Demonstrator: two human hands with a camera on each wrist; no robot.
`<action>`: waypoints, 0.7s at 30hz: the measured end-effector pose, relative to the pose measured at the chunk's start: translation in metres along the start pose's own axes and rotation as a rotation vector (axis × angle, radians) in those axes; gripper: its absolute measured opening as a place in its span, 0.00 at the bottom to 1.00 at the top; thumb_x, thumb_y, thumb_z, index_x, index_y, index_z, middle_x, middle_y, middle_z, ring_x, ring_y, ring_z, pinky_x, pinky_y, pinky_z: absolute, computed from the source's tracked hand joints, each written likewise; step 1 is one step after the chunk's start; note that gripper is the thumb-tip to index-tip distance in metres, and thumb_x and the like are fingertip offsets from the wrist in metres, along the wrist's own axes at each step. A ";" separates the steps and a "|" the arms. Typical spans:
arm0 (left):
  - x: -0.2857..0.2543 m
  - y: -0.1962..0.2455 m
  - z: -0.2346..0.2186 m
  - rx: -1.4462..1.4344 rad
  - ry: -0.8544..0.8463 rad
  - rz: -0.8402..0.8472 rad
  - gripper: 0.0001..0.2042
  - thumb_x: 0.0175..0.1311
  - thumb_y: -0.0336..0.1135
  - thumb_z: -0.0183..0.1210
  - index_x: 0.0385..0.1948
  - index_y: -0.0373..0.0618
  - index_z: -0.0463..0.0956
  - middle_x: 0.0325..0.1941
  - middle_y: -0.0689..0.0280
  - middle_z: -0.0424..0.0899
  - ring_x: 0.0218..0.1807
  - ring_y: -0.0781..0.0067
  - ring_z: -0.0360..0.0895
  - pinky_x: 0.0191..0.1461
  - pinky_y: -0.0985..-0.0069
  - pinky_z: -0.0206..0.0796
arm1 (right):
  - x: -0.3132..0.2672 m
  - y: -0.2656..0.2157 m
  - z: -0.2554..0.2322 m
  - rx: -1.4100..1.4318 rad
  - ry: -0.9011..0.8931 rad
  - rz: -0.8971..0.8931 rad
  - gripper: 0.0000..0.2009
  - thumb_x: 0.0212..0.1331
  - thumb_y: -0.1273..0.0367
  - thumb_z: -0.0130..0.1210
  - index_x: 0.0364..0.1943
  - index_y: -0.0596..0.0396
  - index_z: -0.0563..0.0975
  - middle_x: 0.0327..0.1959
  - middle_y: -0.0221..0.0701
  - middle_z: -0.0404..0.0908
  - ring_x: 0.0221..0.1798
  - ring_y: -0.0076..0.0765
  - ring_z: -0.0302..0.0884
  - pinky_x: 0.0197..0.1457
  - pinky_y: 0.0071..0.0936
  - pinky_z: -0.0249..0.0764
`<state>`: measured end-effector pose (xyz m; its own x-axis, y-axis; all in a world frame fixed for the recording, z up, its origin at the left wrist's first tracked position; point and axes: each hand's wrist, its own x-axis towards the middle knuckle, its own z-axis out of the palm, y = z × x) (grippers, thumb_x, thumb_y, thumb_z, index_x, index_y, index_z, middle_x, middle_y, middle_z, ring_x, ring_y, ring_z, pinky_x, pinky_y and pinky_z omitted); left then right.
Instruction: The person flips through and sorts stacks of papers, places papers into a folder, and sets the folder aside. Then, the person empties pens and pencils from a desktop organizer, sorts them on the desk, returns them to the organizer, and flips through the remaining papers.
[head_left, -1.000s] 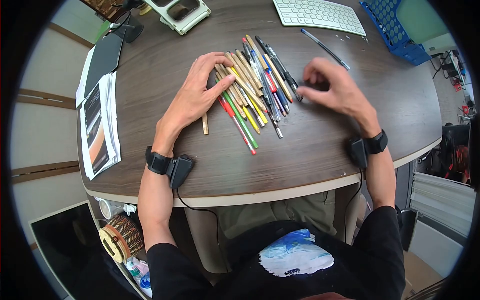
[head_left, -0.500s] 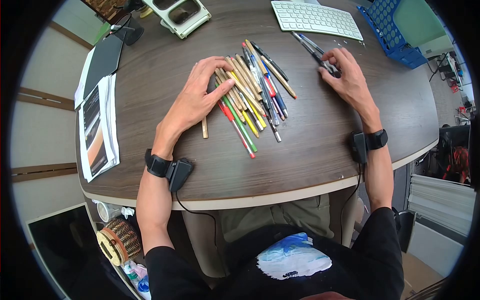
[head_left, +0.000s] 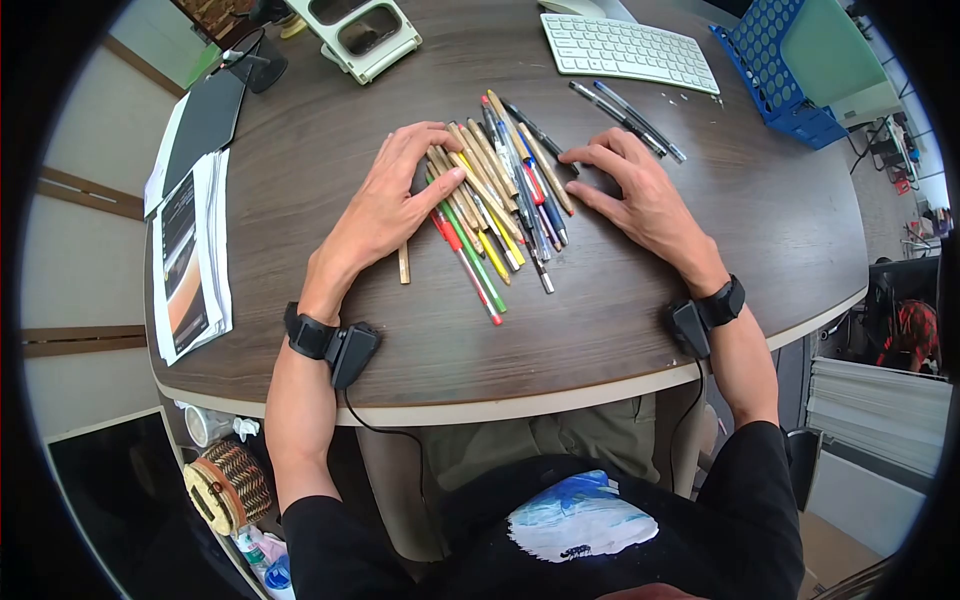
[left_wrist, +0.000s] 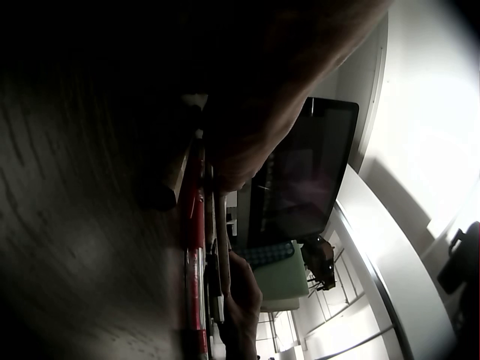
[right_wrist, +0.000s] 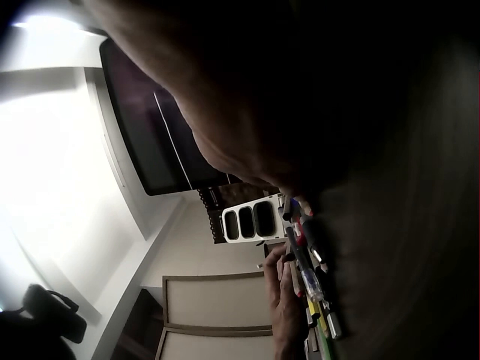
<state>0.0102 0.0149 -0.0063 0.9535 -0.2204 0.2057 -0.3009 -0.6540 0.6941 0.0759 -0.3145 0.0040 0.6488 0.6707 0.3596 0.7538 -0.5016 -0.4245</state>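
Note:
A loose heap of wooden pencils (head_left: 487, 155), pens and coloured markers lies on the desk in the head view. My left hand (head_left: 385, 195) rests on the heap's left side, thumb and fingers spread over the pencils. A red pen (head_left: 470, 265) and a green pen (head_left: 485, 255) stick out below it. At the heap's right edge, my right hand (head_left: 640, 195) has its index fingertip at the end of a black pen (head_left: 540, 135), with the thumb apart below. Another black pen (head_left: 615, 117) and a blue-capped pen (head_left: 640, 122) lie side by side beyond that hand.
A white keyboard (head_left: 630, 52) lies at the back, with a blue perforated basket (head_left: 765, 70) to its right. Papers (head_left: 195, 260) lie at the left edge, near a dark pen cup (head_left: 262, 65). A white holder (head_left: 365, 40) stands at the back left.
My right hand carried a black pen from the heap to beside the blue-capped pen, let it go and came back to the heap's right edge. My left hand stayed on the pencils.

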 end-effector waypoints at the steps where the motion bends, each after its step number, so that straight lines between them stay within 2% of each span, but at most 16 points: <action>1: 0.000 0.001 0.000 -0.006 -0.002 -0.002 0.17 0.80 0.46 0.63 0.62 0.50 0.78 0.75 0.59 0.73 0.80 0.55 0.67 0.85 0.57 0.59 | 0.001 0.001 0.000 -0.004 0.005 0.000 0.13 0.69 0.69 0.67 0.56 0.49 0.85 0.45 0.31 0.78 0.51 0.39 0.76 0.56 0.38 0.76; 6: 0.001 0.001 0.000 -0.002 -0.003 -0.012 0.17 0.80 0.46 0.62 0.62 0.50 0.78 0.76 0.59 0.73 0.81 0.55 0.67 0.86 0.56 0.58 | 0.001 0.006 0.002 0.075 0.058 0.052 0.09 0.65 0.71 0.69 0.44 0.54 0.82 0.40 0.33 0.82 0.49 0.43 0.81 0.55 0.41 0.78; 10: 0.000 -0.001 0.001 0.004 0.002 -0.001 0.17 0.80 0.46 0.62 0.62 0.50 0.78 0.76 0.59 0.73 0.81 0.56 0.67 0.86 0.55 0.58 | -0.002 0.016 -0.008 0.021 0.127 0.095 0.07 0.64 0.72 0.68 0.43 0.55 0.82 0.37 0.34 0.82 0.46 0.44 0.82 0.53 0.41 0.79; 12: -0.001 -0.001 0.000 -0.002 0.004 -0.009 0.17 0.80 0.46 0.62 0.62 0.50 0.78 0.76 0.59 0.73 0.81 0.56 0.67 0.86 0.56 0.58 | -0.006 0.029 -0.020 -0.248 0.193 0.167 0.06 0.64 0.72 0.66 0.42 0.55 0.82 0.37 0.34 0.82 0.44 0.42 0.81 0.49 0.40 0.78; 13: -0.001 -0.001 0.000 -0.007 0.000 -0.011 0.17 0.80 0.46 0.62 0.62 0.50 0.78 0.76 0.59 0.73 0.81 0.56 0.67 0.86 0.56 0.58 | -0.006 0.032 -0.022 -0.260 0.238 0.197 0.06 0.65 0.70 0.66 0.42 0.55 0.82 0.36 0.33 0.81 0.42 0.40 0.80 0.46 0.37 0.78; 16: -0.001 -0.002 0.000 -0.003 -0.003 0.000 0.17 0.80 0.46 0.62 0.62 0.50 0.78 0.76 0.59 0.72 0.81 0.56 0.67 0.85 0.57 0.58 | -0.004 0.026 -0.025 -0.178 0.249 0.225 0.06 0.66 0.69 0.67 0.42 0.55 0.82 0.36 0.31 0.79 0.41 0.37 0.79 0.45 0.37 0.77; 18: -0.002 0.000 -0.001 -0.004 -0.007 -0.012 0.17 0.80 0.46 0.62 0.62 0.50 0.78 0.76 0.59 0.72 0.80 0.55 0.67 0.85 0.57 0.59 | -0.001 0.020 -0.018 -0.064 0.175 0.204 0.08 0.68 0.67 0.68 0.44 0.54 0.83 0.37 0.30 0.79 0.42 0.35 0.79 0.46 0.36 0.78; 20: -0.001 0.000 0.000 -0.008 0.001 -0.016 0.17 0.80 0.46 0.62 0.62 0.50 0.78 0.76 0.59 0.72 0.80 0.55 0.68 0.85 0.57 0.59 | -0.001 0.001 -0.007 0.199 0.046 0.054 0.11 0.69 0.64 0.68 0.49 0.54 0.83 0.39 0.31 0.79 0.43 0.34 0.80 0.48 0.36 0.79; 21: -0.001 0.000 0.000 -0.003 0.001 -0.008 0.17 0.80 0.45 0.62 0.62 0.50 0.78 0.76 0.59 0.73 0.80 0.55 0.68 0.84 0.57 0.59 | -0.002 -0.009 -0.007 0.224 -0.070 0.070 0.15 0.70 0.62 0.69 0.55 0.53 0.84 0.43 0.33 0.79 0.45 0.35 0.80 0.49 0.35 0.79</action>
<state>0.0088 0.0156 -0.0064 0.9558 -0.2144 0.2014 -0.2936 -0.6533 0.6979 0.0690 -0.3150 0.0133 0.6841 0.6785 0.2677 0.6601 -0.4197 -0.6229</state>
